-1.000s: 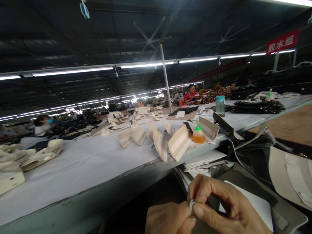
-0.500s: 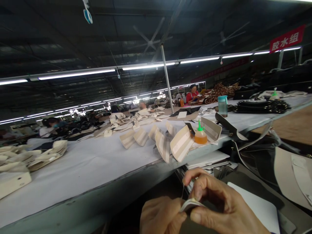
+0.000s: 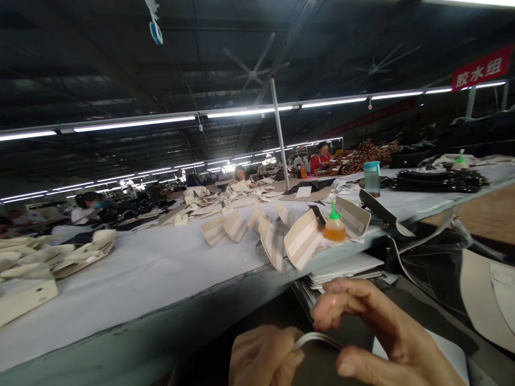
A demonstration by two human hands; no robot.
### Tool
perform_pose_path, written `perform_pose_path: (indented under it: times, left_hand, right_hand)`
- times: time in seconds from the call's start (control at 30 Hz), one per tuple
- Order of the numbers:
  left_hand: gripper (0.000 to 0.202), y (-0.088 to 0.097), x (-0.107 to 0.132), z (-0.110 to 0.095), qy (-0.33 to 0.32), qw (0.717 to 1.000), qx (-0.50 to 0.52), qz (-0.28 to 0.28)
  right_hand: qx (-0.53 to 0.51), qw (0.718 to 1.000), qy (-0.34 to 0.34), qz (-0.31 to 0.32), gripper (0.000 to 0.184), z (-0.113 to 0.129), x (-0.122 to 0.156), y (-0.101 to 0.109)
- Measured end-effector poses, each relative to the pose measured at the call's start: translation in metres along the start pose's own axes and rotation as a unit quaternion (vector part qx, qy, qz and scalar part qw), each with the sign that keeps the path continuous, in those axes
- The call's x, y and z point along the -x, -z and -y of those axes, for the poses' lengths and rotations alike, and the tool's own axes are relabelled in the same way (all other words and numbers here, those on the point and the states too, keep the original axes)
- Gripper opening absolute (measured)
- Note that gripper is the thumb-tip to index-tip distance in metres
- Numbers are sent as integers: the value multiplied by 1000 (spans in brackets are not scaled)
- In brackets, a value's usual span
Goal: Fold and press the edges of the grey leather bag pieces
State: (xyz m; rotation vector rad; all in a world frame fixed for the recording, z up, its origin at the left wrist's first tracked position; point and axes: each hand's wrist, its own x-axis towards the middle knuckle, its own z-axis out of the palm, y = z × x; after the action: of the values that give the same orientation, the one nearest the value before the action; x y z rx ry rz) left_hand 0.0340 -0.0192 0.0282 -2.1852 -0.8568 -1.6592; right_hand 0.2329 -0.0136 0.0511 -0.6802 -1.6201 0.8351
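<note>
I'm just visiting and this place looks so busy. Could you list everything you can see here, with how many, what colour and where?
thin strip: one, pale, pinched between both hands
glue bottle: one, orange with green nozzle, table edge
water bottle: one, teal, farther back on table
folded panels: several, cream, along the table edge
long table: one, white top
stacked sheets: one pile, white, shelf under the table
dark hardware pile: one, black, far right
red banner: one, overhead right
people: several, seated in the background
left hand: bottom centre
right hand: bottom right, fingers curled over strip
</note>
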Motion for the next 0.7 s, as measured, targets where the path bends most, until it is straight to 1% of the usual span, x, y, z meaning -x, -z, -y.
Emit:
perform_pose_path:
  times: [0.03, 0.13, 0.27, 0.33, 0.43, 0.5, 0.57, 0.67, 0.7]
  left_hand:
    - [26, -2, 1, -1, -6, 1000, -2, 1]
    - [25, -8, 4, -2, -14, 1000, -7, 3]
    - [25, -10, 6, -2, -11, 999, 10, 31]
    - [25, -10, 5, -2, 13, 998, 28, 46]
    - [28, -10, 4, -4, 77, 994, 35, 70]
    - [28, -10, 4, -6, 107, 990, 30, 84]
    - [29, -10, 4, -6, 117, 989, 27, 86]
    - [29, -11, 5, -4, 106, 991, 27, 82]
    - [28, -12, 5, -3, 99, 991, 31, 82]
  right_hand:
    - [12, 1000, 2, 4, 42, 1, 3, -3]
    - [19, 1000, 4, -1, 32, 0, 7, -10]
    - [11, 1000, 18, -4, 25, -4, 5, -15]
    - [56, 997, 47, -17, 24, -5, 6, -17]
    - [152, 983, 94, -41, 24, -7, 12, -19]
    - [189, 975, 105, -47, 22, -10, 16, -19]
    - [209, 972, 100, -46, 25, -14, 18, -18]
    - [212, 974, 78, -18, 44, -20, 14, -16]
    - [199, 977, 75, -8, 47, -21, 12, -15]
